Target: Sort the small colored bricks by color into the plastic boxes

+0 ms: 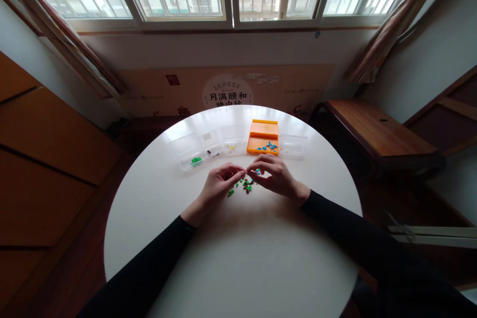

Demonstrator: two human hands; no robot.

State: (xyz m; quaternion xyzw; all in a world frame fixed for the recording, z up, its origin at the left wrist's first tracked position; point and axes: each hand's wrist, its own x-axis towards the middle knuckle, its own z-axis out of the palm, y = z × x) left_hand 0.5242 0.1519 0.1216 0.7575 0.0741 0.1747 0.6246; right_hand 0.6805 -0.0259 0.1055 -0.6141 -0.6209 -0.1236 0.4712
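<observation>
1. Centrally, fingertips of the left hand and right hand are pinched together over a scatter of tiny green, red and blue plastic pieces on the round white table.
2. Such pieces are judged light, stiff and best nipped by their edges.
3. Beyond, clear plastic boxes and an orange plastic tray are lined up.
4. Whatever is pinched cannot be made out.

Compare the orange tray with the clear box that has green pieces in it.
The orange tray is opaque and bright; the clear box is see-through. The orange tray holds blue pieces; the clear box holds green pieces. The tray sits right of centre, the box far left. Both rest open on the white table.
</observation>
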